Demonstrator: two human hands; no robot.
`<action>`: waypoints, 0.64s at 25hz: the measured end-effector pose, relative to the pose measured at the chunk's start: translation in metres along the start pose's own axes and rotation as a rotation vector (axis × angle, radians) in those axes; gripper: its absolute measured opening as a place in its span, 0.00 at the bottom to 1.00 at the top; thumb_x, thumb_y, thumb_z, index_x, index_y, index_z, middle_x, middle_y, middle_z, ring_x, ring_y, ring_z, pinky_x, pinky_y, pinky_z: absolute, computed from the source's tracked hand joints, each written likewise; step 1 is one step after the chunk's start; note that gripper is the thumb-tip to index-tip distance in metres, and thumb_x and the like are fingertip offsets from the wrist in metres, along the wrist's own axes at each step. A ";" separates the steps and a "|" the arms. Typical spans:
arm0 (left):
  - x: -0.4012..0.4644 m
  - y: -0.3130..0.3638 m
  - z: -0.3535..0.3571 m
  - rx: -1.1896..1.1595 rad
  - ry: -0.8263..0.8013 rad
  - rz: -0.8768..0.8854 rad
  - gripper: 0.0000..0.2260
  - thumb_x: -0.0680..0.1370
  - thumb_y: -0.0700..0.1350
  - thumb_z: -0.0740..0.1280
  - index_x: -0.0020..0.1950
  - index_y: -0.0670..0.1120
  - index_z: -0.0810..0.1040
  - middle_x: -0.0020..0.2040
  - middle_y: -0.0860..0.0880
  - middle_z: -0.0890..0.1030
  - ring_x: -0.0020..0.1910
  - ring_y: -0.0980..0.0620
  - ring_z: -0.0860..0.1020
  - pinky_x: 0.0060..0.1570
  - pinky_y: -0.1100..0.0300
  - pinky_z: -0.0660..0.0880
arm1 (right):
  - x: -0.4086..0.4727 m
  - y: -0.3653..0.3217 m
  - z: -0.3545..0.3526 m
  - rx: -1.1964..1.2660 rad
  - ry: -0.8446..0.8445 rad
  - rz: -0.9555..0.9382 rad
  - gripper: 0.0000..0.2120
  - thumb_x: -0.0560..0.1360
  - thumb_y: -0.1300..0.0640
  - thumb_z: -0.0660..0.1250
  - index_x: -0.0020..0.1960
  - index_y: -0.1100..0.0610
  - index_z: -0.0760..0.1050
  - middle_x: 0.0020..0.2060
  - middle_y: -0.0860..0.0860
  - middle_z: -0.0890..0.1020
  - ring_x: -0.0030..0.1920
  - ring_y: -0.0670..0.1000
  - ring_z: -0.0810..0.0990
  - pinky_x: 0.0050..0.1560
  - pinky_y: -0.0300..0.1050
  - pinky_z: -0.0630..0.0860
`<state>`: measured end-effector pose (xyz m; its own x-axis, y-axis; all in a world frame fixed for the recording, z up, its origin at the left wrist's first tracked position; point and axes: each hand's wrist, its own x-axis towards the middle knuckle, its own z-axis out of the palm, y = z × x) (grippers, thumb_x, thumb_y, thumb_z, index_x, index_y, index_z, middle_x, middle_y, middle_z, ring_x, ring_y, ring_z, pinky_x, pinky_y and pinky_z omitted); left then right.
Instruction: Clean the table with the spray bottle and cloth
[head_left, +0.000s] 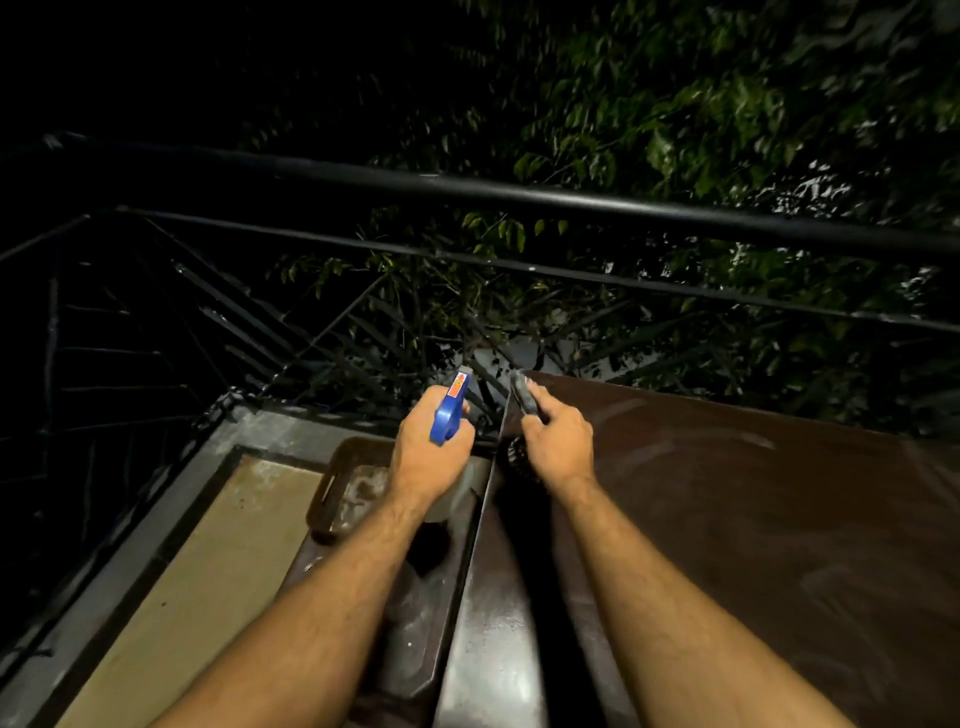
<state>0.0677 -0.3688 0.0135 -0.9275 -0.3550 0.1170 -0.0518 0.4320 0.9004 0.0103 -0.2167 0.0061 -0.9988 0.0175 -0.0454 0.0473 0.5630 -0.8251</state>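
Outdoors, our left hand (423, 457) grips the spray bottle (451, 410), nozzle pointing away toward the railing (571, 200); our right hand (558, 441) pinches a dark cloth (521, 397) at the brown table (727, 493) corner.

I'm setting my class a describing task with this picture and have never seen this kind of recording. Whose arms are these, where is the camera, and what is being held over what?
There is no machine here: a person wears a wide-angle camera on the head, looking forward and down, so the two bare arms are the wearer's own. It is dark, on what looks like a balcony, with a black railing and leafy branches beyond.

The left hand grips a spray bottle with a blue trigger head. The right hand holds a dark cloth at the far corner of the brown table, whose top shows pale streaks. Below the left arm sits a lower surface with a brown tray.
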 end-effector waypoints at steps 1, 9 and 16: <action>-0.002 0.007 0.007 0.007 -0.006 0.006 0.05 0.72 0.40 0.67 0.45 0.49 0.76 0.34 0.51 0.77 0.33 0.51 0.74 0.38 0.52 0.76 | 0.000 0.004 -0.013 0.016 0.014 0.004 0.24 0.74 0.60 0.63 0.69 0.45 0.74 0.66 0.46 0.77 0.66 0.50 0.74 0.66 0.36 0.64; -0.036 0.070 0.091 0.053 -0.058 0.083 0.09 0.73 0.43 0.67 0.39 0.57 0.71 0.33 0.55 0.76 0.31 0.55 0.73 0.34 0.57 0.70 | -0.001 0.061 -0.115 0.064 0.055 0.042 0.24 0.74 0.60 0.63 0.68 0.46 0.75 0.64 0.44 0.79 0.62 0.47 0.77 0.59 0.31 0.66; -0.066 0.097 0.167 0.115 -0.073 0.120 0.13 0.71 0.38 0.69 0.36 0.53 0.68 0.29 0.54 0.72 0.27 0.56 0.70 0.29 0.63 0.68 | 0.005 0.119 -0.188 -0.006 0.081 0.066 0.23 0.75 0.60 0.63 0.69 0.46 0.74 0.67 0.45 0.75 0.66 0.49 0.74 0.65 0.37 0.68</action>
<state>0.0624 -0.1651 0.0236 -0.9537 -0.2363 0.1861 0.0225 0.5611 0.8274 0.0088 0.0055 0.0136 -0.9911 0.1214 -0.0541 0.1137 0.5635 -0.8183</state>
